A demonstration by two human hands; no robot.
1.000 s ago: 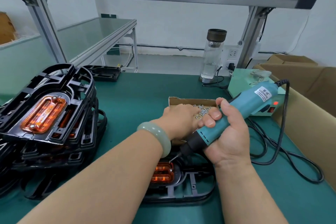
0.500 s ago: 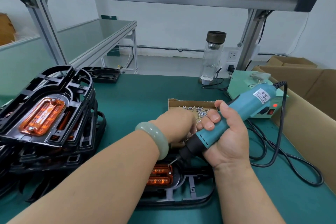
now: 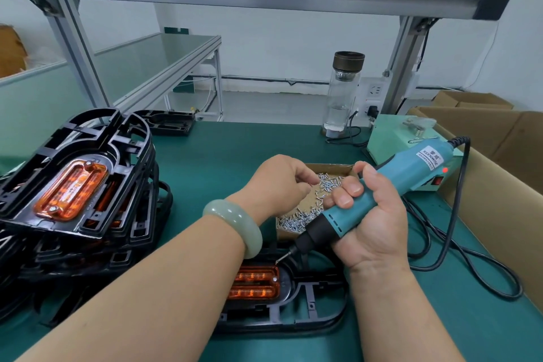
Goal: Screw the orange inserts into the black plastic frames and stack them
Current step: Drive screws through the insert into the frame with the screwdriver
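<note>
Right hand (image 3: pixel 373 223) gripping screwdriver (image 3: pixel 390 185) tight, bit angling down-left. Orange insert (image 3: pixel 254 285) in black frame (image 3: pixel 311 297) lying just below tip, long axis crossways. Left hand (image 3: pixel 279 182) curling over screws (image 3: pixel 296 219) beyond; cannot tell if pinching 1.

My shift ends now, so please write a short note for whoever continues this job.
Left hand: fingers curled over the screw box; whether they hold a screw, unclear.
Right hand: grips the screwdriver, bit over the frame on the table.
Done: stack of frames at left; one screw shows in this orange insert.
To do: insert's other end is hidden; check it, then stack.
</note>
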